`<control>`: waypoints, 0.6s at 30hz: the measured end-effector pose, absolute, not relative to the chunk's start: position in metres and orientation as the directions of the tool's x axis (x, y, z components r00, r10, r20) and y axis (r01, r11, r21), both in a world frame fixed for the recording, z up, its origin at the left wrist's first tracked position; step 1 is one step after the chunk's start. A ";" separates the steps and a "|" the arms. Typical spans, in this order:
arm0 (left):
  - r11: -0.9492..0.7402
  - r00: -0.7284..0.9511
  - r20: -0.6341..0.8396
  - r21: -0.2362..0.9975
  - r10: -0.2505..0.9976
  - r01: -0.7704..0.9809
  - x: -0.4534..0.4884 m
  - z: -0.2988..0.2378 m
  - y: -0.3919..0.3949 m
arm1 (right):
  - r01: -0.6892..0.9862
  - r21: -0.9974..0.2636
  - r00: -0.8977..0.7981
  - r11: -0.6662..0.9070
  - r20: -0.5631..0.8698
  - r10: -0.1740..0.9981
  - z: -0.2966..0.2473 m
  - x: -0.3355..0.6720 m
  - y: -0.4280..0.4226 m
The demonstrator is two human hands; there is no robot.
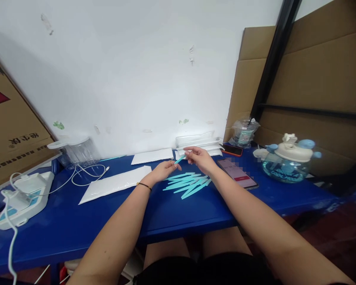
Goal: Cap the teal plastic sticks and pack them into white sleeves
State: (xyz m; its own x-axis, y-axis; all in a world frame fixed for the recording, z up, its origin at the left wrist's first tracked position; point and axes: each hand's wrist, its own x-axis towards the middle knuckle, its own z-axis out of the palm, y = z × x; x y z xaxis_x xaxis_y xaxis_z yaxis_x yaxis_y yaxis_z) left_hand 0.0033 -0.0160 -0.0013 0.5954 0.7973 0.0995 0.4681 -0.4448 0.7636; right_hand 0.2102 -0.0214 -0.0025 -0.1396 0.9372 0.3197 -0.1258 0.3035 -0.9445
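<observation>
Both hands meet over the blue table (178, 213), just above a loose pile of several thin teal sticks (187, 183). My left hand (163, 169), with a ring and a dark wrist band, pinches the lower end of one teal stick (179, 159). My right hand (199, 156) pinches the upper end of the same stick with its fingertips. The stick is tilted, off the table. A stack of white plastic bags (199, 143) lies just behind my hands against the wall.
A white bag (115, 183) and a white sheet (152, 156) lie to the left. Two phones (237, 174) sit at the right, by a blue water jug (287, 161). A white device with cables (23, 198) is at far left. Cardboard (314, 79) stands behind.
</observation>
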 end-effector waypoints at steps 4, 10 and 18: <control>-0.549 0.561 0.167 0.548 0.811 0.630 0.000 -0.001 -0.014 | -0.109 -0.967 -0.132 0.228 0.242 0.961 -0.008 0.225 -0.012; -0.433 0.396 0.250 0.117 0.884 0.894 -0.016 -0.009 -0.001 | 0.393 -0.888 0.013 0.240 0.267 0.964 -0.024 0.260 0.005; -0.433 0.391 0.230 0.169 0.891 0.885 -0.016 -0.011 -0.003 | 0.635 -0.708 -0.197 0.309 0.238 0.951 -0.023 0.261 0.001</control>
State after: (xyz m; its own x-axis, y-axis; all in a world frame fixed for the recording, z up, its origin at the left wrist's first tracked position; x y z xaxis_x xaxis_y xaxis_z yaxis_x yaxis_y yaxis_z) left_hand -0.0155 -0.0032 -0.0113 0.3915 0.8909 0.2304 0.8854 -0.4329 0.1693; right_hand 0.2610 0.0012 -0.0235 -0.1974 0.9511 0.2375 0.6351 0.3086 -0.7081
